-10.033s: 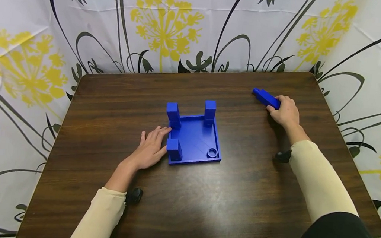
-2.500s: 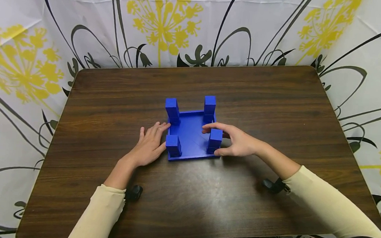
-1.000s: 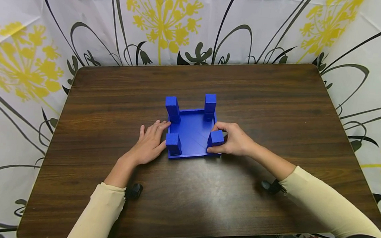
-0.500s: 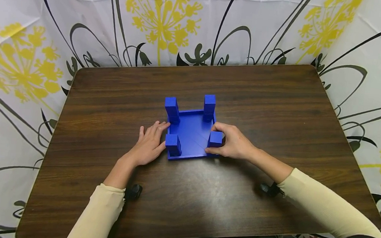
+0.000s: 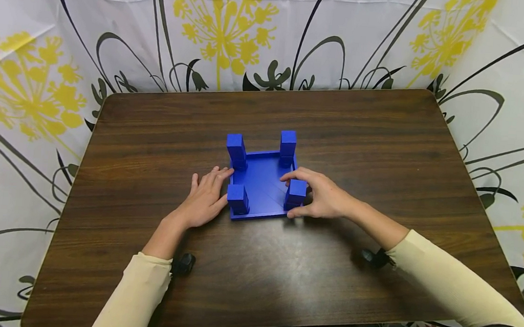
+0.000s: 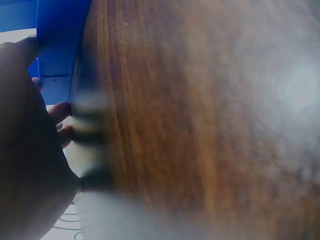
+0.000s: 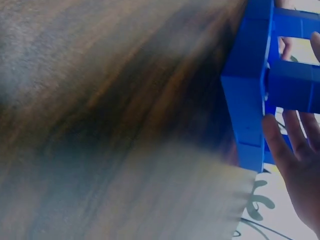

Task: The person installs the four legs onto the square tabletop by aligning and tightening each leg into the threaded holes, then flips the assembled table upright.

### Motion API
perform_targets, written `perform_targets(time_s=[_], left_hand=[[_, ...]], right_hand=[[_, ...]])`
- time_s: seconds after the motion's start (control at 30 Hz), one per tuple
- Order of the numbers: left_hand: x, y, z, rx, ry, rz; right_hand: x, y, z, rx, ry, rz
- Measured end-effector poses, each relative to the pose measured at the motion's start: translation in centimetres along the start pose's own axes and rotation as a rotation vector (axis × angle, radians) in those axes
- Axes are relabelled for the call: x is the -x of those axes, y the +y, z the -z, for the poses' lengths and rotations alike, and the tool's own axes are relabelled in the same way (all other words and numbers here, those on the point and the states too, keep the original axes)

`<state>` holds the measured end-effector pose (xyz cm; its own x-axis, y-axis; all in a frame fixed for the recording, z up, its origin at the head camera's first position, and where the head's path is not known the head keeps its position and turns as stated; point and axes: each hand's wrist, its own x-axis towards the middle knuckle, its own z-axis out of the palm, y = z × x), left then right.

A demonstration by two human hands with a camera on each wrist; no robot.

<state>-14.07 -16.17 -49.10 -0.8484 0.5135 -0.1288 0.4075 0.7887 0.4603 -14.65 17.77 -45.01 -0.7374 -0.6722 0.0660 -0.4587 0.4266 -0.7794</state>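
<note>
A square blue tray-like base (image 5: 263,189) with a raised rim lies on the table, a blue square post standing at each corner. My left hand (image 5: 202,201) lies flat beside its left rim, fingertips and thumb touching that side. Around the near right post (image 5: 297,188) my right hand (image 5: 329,195) has its fingers and thumb spread; in the right wrist view the straight fingers (image 7: 276,142) sit apart from the post (image 7: 295,87). The near left post (image 5: 238,195), far left post (image 5: 236,145) and far right post (image 5: 288,141) are upright. The left wrist view shows the base's side wall (image 6: 55,55).
The dark wooden table (image 5: 163,130) extends on all sides of the base. A patterned cloth (image 5: 263,30) hangs behind the table's far edge. Small black wrist cameras, such as the left one (image 5: 185,263), hang under both forearms.
My right hand carried the fourth post from the table's right side to the base's near right corner, over a ring socket. It gripped and turned the post, then loosened. My left hand stayed put.
</note>
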Motion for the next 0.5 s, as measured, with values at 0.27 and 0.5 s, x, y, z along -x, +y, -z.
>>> perform_targets(time_s=[0.27,0.5], left_hand=[[-0.1,0.0,0.1,0.004,-0.003,-0.006],[-0.1,0.0,0.1,0.005,-0.009,0.004]], right_hand=[[0.1,0.0,1.7,-0.151,-0.145,0.029],[-0.4,0.0,2.2,-0.238,-0.258,0.101]])
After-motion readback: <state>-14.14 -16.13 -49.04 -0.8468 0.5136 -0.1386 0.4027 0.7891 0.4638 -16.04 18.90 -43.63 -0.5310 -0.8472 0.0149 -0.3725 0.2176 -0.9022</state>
